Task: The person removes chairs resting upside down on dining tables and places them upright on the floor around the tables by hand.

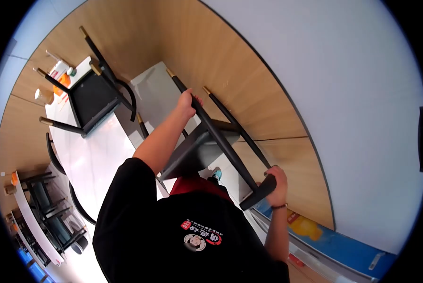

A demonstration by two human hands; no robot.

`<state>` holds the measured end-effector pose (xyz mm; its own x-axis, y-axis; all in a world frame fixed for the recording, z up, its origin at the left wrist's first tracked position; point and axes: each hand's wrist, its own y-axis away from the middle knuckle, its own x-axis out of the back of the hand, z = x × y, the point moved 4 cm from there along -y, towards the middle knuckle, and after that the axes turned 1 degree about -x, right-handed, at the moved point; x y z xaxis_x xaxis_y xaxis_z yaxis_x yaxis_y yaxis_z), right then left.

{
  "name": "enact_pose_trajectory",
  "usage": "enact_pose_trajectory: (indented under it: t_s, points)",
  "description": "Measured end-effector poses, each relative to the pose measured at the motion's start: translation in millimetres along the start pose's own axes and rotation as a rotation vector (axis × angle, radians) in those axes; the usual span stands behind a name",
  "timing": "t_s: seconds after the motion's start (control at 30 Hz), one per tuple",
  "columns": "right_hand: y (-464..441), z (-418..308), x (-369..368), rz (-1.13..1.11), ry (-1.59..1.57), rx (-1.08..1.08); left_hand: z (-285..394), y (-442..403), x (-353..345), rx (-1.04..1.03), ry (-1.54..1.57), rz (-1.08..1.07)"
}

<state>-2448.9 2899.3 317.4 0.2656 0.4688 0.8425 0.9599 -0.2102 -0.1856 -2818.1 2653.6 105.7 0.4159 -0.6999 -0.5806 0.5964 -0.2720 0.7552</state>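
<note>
A black chair (199, 153) with gold-tipped legs is tilted in front of my body, its legs pointing up and away. My left hand (189, 104) is wrapped round one of its legs below the gold tip. Around the end of the curved backrest closes my right hand (277, 184), with a dark band on that wrist. Beyond my left arm, a second black chair (93, 99) rests upside down on a white marble-patterned table (89, 160), legs in the air.
A wood-panelled wall (282, 104) stands close on the right. On the far table end are a paper cup (44, 96) and an orange item (60, 85). More black chairs (56, 226) and another table (32, 214) lie to the lower left. A blue-topped unit (334, 243) sits at lower right.
</note>
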Motion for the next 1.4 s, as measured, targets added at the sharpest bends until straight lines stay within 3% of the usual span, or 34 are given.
enact_pose_trajectory:
  t_s: [0.07, 0.17, 0.2, 0.3, 0.37, 0.43, 0.47, 0.6, 0.7, 0.77, 0.97, 1.0, 1.07, 1.17, 1.4]
  points:
    - [-32.3, -14.5, -13.7, -0.064, -0.015, 0.034, 10.6, -9.3, 12.0, 0.002, -0.05, 0.043]
    - [-84.6, -20.6, -59.5, -0.28, -0.031, 0.028, 37.7, 20.7, 10.2, -0.045, -0.313, -0.09]
    - [-105.0, -27.6, -79.2, -0.347, -0.03, -0.007, 45.4, 24.8, 23.5, -0.043, -0.281, -0.07]
    - [-167.7, -53.1, -143.7, -0.474, 0.017, -0.073, 101.3, 62.3, 63.9, -0.344, 0.034, -0.162]
    - [-206.4, -70.9, -200.1, -0.606, 0.056, 0.003, 126.5, 107.9, 122.8, -0.485, 0.022, -0.087]
    - [-231.5, -77.9, -248.3, -0.838, 0.059, -0.137, 120.4, 152.5, 193.8, -0.592, -0.131, 0.044]
    - [-241.3, -83.1, -273.7, -0.897, 0.064, -0.095, 110.0, 168.3, 238.0, -0.608, -0.096, 0.106]
    - [-238.5, -123.8, -364.5, -1.101, -0.06, -0.087, 20.5, 259.7, 378.8, -0.479, 0.009, 0.548]
    - [-218.2, -182.8, -407.1, -1.259, -0.071, -0.173, -45.1, 320.7, 429.8, -0.455, 0.167, 0.737]
    - [-214.5, -189.4, -447.6, -1.337, -0.087, -0.306, -81.8, 345.1, 440.9, -0.401, 0.294, 0.834]
    - [-174.4, -210.8, -512.6, -1.35, -0.111, -0.274, -150.0, 380.0, 450.3, -0.34, 0.478, 0.847]
    - [-167.1, -215.1, -521.9, -1.351, -0.101, -0.26, -157.1, 386.0, 451.8, -0.312, 0.485, 0.866]
    - [-155.9, -213.0, -532.4, -1.35, -0.216, -0.471, -167.8, 395.4, 448.2, -0.317, 0.521, 0.896]
    - [-162.3, -210.8, -550.4, -1.394, -0.36, -0.608, -180.6, 406.0, 443.1, -0.334, 0.546, 0.934]
    - [-159.0, -166.3, -599.3, -1.527, -0.584, -0.675, -197.2, 409.8, 427.4, -0.301, 0.515, 0.976]
